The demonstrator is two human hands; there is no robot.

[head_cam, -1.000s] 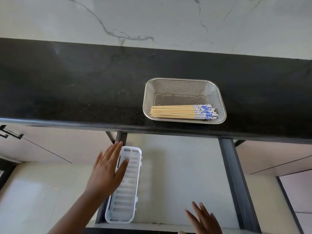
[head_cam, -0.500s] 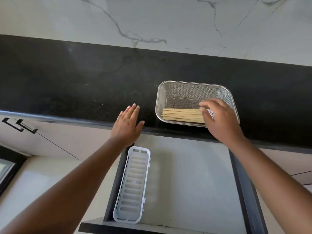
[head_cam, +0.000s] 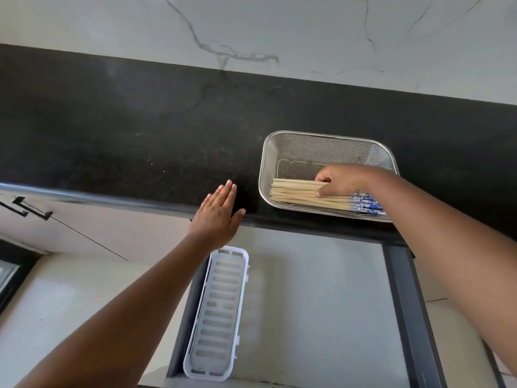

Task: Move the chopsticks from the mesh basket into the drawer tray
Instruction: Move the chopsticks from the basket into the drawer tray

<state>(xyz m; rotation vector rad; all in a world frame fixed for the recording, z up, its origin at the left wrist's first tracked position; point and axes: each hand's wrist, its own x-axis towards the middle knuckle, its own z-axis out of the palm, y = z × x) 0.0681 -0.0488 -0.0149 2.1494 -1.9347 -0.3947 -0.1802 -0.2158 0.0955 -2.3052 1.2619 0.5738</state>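
Observation:
A silver mesh basket (head_cam: 291, 147) stands near the front edge of the black counter. Several wooden chopsticks (head_cam: 296, 193) with blue-and-white patterned ends lie along its near side. My right hand (head_cam: 342, 180) reaches into the basket, its fingers curled over the middle of the bundle; the chopsticks still lie on the basket floor. My left hand (head_cam: 219, 217) rests flat and open on the counter's front edge, left of the basket. Below it, a long white slotted tray (head_cam: 216, 317) lies empty at the left side of the open drawer.
The black counter (head_cam: 126, 141) runs across the view below a marble wall. The open drawer (head_cam: 321, 303) has a pale grey floor and dark side rails (head_cam: 408, 317). A cabinet door with a black handle (head_cam: 26, 210) is at the left.
My right hand has slid further left along the chopsticks and closed its fingers over the bundle. My left hand has stayed flat on the counter's edge.

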